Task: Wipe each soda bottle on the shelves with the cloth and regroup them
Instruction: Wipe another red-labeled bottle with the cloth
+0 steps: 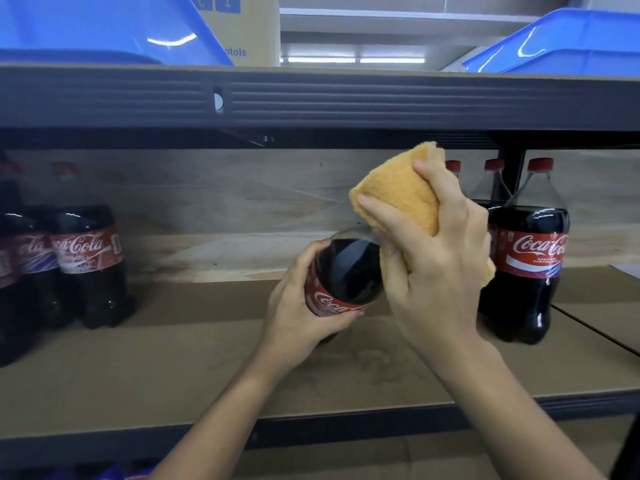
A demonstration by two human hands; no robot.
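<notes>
Mid-shelf (207, 358), left hand (298, 306) grips a tilted soda bottle (346, 271); right hand (433, 258) clutches the cloth (398, 188) over its neck. Groups at both ends (86, 261) (530, 258) look unfinished; wiping seems midway.

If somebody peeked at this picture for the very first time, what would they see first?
Right in the middle, a right hand squeezes a fluffy orange cloth over the top of a tilted cola bottle, which the left hand holds by its red label. More cola bottles stand on the shelf at the left and the right, and blue bins sit on the shelf above.
</notes>
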